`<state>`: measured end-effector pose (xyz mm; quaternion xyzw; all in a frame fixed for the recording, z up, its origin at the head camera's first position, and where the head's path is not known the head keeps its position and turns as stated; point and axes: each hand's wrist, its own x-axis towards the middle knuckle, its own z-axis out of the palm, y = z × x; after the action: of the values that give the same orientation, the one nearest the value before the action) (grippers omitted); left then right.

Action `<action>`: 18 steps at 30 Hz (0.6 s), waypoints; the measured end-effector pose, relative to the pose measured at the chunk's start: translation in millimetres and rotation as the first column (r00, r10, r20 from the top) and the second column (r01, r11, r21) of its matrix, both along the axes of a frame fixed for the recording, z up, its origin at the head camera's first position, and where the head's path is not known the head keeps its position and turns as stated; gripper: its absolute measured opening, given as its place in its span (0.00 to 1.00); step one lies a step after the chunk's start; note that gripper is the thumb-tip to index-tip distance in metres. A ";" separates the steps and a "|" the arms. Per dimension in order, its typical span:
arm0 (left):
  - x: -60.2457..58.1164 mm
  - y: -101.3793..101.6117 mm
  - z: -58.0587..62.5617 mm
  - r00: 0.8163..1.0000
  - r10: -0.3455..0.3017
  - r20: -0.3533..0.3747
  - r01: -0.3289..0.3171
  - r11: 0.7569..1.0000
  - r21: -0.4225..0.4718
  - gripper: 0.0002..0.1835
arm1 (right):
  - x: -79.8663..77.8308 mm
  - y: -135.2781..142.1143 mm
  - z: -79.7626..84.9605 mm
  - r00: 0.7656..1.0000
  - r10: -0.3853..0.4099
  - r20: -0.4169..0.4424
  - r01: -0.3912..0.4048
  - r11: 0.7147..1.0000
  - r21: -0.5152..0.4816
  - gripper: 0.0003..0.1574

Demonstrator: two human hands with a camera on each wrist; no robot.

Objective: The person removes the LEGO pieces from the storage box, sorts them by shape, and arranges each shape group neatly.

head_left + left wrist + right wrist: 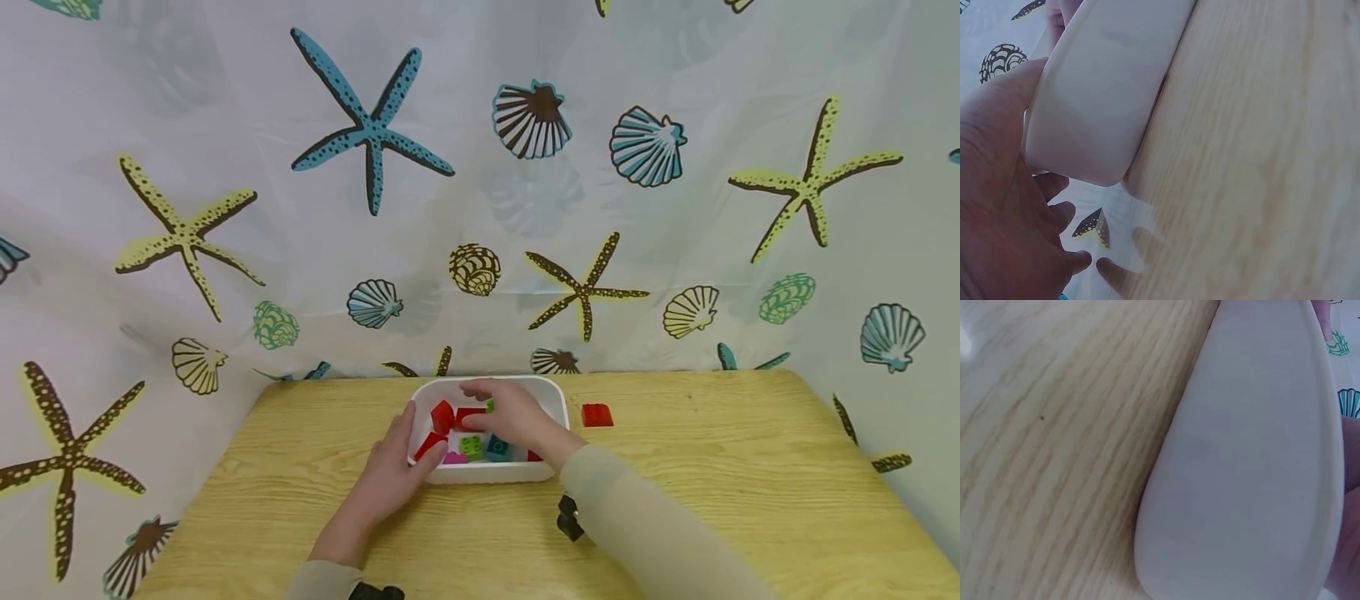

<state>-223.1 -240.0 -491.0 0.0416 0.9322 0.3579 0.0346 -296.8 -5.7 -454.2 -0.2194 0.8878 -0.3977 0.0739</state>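
A white plastic bin [491, 473] with several toy building bricks in it stands on the table. My left hand [388, 479] holds the bin's left end, thumb over the rim and fingers along the outside; the left wrist view shows the thumb at the rim of the white bin [1100, 94]. Over the bin reaches my right hand [513, 412], thumb and fingers apart, close above a red brick [463, 414]. Around it lie a lime green brick [471, 447], a teal brick [497, 447] and a pink brick [454, 458]. In the right wrist view, the bin's wall [1241, 456] hides most of that hand.
One red brick [597, 415] lies on the wooden table [712, 467] just right of the bin. Behind the table hangs a white curtain [450, 333] printed with shells and starfish. Small black devices are strapped at both wrists.
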 end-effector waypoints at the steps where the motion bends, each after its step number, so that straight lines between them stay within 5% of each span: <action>1: -0.1 0.1 -0.1 1.000 0.000 -0.002 0.000 1.000 0.001 0.56 | -1.0 -0.6 -1.5 1.000 -0.002 0.001 0.002 1.000 0.001 0.35; 18: -2.1 -0.6 -1.1 1.000 -0.008 -0.013 0.008 1.000 0.003 0.56 | -6.7 -7.9 -19.8 0.999 -0.023 -0.045 0.024 1.000 0.020 0.32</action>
<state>-225.2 -240.6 -492.1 0.0476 0.9317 0.3588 0.0299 -303.5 -13.6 -474.0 -0.2171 0.8959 -0.3842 0.0517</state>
